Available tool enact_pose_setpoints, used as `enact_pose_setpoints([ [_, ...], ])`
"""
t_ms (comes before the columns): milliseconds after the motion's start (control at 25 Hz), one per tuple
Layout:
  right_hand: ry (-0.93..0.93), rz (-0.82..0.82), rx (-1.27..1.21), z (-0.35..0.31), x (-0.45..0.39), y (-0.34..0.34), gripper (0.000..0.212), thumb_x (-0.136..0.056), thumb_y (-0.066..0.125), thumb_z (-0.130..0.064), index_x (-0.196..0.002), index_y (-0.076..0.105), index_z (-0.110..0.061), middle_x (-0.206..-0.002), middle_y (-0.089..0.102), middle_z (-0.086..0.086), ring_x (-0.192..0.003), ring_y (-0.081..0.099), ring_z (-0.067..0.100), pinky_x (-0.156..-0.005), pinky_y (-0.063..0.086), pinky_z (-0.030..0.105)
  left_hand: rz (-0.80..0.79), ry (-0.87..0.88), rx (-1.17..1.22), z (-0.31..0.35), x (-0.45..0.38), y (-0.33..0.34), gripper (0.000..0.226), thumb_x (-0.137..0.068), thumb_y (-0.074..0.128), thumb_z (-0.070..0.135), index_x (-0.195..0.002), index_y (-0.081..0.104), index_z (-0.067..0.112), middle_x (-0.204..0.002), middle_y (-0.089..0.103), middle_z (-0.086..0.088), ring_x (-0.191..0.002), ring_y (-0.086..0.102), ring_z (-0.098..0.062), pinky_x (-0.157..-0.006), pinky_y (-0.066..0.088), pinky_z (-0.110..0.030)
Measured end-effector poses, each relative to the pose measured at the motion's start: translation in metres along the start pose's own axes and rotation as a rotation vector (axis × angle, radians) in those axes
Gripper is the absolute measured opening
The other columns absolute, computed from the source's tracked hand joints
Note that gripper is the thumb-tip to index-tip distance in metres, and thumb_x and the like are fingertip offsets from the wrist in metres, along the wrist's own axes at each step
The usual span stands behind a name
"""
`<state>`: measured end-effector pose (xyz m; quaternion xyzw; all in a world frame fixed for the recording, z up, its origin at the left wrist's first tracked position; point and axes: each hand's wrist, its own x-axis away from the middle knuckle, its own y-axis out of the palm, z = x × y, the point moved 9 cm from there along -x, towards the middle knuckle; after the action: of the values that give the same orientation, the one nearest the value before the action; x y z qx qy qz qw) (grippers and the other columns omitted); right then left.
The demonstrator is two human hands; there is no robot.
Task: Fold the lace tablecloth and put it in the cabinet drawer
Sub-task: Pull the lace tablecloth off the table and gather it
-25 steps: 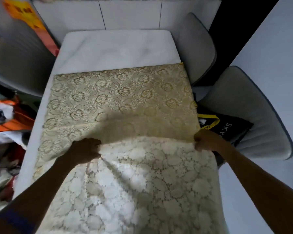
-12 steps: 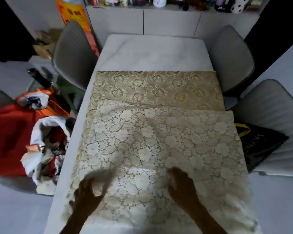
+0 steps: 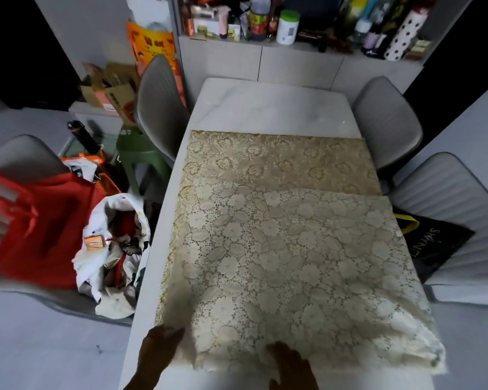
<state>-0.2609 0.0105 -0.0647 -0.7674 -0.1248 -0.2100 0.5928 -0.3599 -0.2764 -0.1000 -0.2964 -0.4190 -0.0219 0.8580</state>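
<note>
The lace tablecloth lies on the white table, folded over itself. Its pale cream upper layer covers the near part, and a golden strip of the lower layer shows beyond it. My left hand is at the cloth's near left corner, fingers touching the edge; whether it grips is unclear. My right hand rests flat on the near edge around the middle, fingers spread. The cloth's near right corner hangs off the table. A white cabinet stands behind the table, with no open drawer in sight.
Grey chairs flank the table: one on the left, two on the right. A black bag lies on the near right chair. A red bag, a white bag and a green stool crowd the left side.
The cloth's near half was carried forward and laid over the far half. Both hands then slid back over the top layer to its near edge.
</note>
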Motion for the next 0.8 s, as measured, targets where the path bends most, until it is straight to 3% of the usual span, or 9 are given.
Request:
enact_pose_setpoints([
  [80,-0.061,0.035,-0.025,-0.02,0.01,-0.007,0.083,-0.072,0.064,-0.057,-0.147,0.032,-0.04,-0.155,0.033,-0.011,-0.124,0.049,0.008,-0.098,0.043,0.027,-0.07,0.088,-0.008,0.008,0.017,0.003,0.031,-0.079,0.08,0.027,-0.063,0.066,0.004,-0.052,0.062,-0.003,-0.046,0.055,-0.019,-0.051,0.042,-0.025],
  [160,-0.147,-0.044,-0.084,-0.05,0.029,-0.006,0.082,-0.08,0.053,-0.052,-0.151,0.013,-0.043,-0.16,0.016,-0.014,-0.137,0.033,0.009,-0.107,0.033,0.036,-0.14,0.157,0.124,0.019,0.048,0.006,0.024,-0.082,0.078,0.016,-0.066,0.065,0.004,-0.053,0.065,-0.006,-0.045,0.06,-0.018,-0.048,0.047,-0.026],
  [240,-0.222,0.148,-0.057,-0.075,0.05,-0.023,0.073,-0.08,0.047,-0.06,-0.148,0.034,-0.035,-0.155,0.035,-0.006,-0.134,0.044,0.01,-0.103,0.039,0.031,-0.218,0.222,0.308,0.034,0.089,0.013,0.015,-0.083,0.076,0.008,-0.075,0.065,0.001,-0.06,0.069,-0.01,-0.047,0.064,-0.02,-0.044,0.05,-0.025],
  [320,-0.254,0.36,-0.168,-0.082,0.099,-0.043,0.062,-0.086,0.033,-0.064,-0.124,0.066,-0.027,-0.125,0.068,-0.005,-0.106,0.067,0.01,-0.087,0.045,0.025,-0.21,0.365,0.36,0.041,0.147,0.016,0.01,-0.082,0.077,0.009,-0.077,0.071,0.003,-0.067,0.075,-0.003,-0.055,0.069,-0.018,-0.045,0.051,-0.021],
  [360,-0.28,0.473,-0.261,-0.08,0.127,-0.051,0.053,-0.09,0.035,-0.054,-0.115,0.072,-0.025,-0.112,0.073,-0.006,-0.095,0.07,0.011,-0.084,0.044,0.028,-0.188,0.452,0.354,0.04,0.181,0.018,0.006,-0.083,0.076,0.011,-0.079,0.075,0.008,-0.072,0.078,0.001,-0.061,0.072,-0.014,-0.049,0.052,-0.017],
  [440,-0.315,0.611,-0.399,-0.066,0.178,-0.059,0.032,-0.087,0.05,-0.028,-0.106,0.075,-0.02,-0.1,0.076,-0.002,-0.085,0.073,0.015,-0.081,0.044,0.027,-0.234,0.605,0.378,0.027,0.254,0.025,0.006,-0.083,0.077,0.014,-0.087,0.078,0.018,-0.083,0.08,-0.001,-0.072,0.073,-0.013,-0.059,0.052,-0.014],
  [560,-0.226,0.664,-0.64,-0.028,0.244,-0.072,0.031,-0.087,0.051,-0.016,-0.11,0.073,-0.014,-0.106,0.075,0.003,-0.096,0.071,0.02,-0.086,0.049,0.03,-0.422,0.838,0.269,-0.009,0.343,0.045,0.043,-0.073,0.086,0.03,-0.113,0.07,0.031,-0.11,0.075,0.005,-0.101,0.07,-0.01,-0.079,0.054,-0.017],
  [680,-0.2,0.667,-0.791,-0.012,0.315,-0.087,0.03,-0.092,0.051,-0.006,-0.11,0.07,-0.021,-0.102,0.075,-0.004,-0.095,0.07,0.013,-0.082,0.053,0.027,-0.03,1.154,-0.077,-0.043,0.411,0.037,0.038,-0.074,0.083,0.032,-0.108,0.067,0.037,-0.11,0.064,0.024,-0.104,0.058,-0.006,-0.087,0.052,-0.031],
  [800,-0.244,0.676,-0.821,-0.017,0.376,-0.102,0.019,-0.091,0.052,-0.012,-0.1,0.066,-0.022,-0.088,0.073,-0.003,-0.082,0.068,0.012,-0.073,0.054,0.031,0.089,1.254,0.104,-0.07,0.458,0.02,0.017,-0.086,0.074,0.021,-0.084,0.066,0.035,-0.086,0.062,0.027,-0.087,0.056,-0.003,-0.079,0.044,-0.022],
])
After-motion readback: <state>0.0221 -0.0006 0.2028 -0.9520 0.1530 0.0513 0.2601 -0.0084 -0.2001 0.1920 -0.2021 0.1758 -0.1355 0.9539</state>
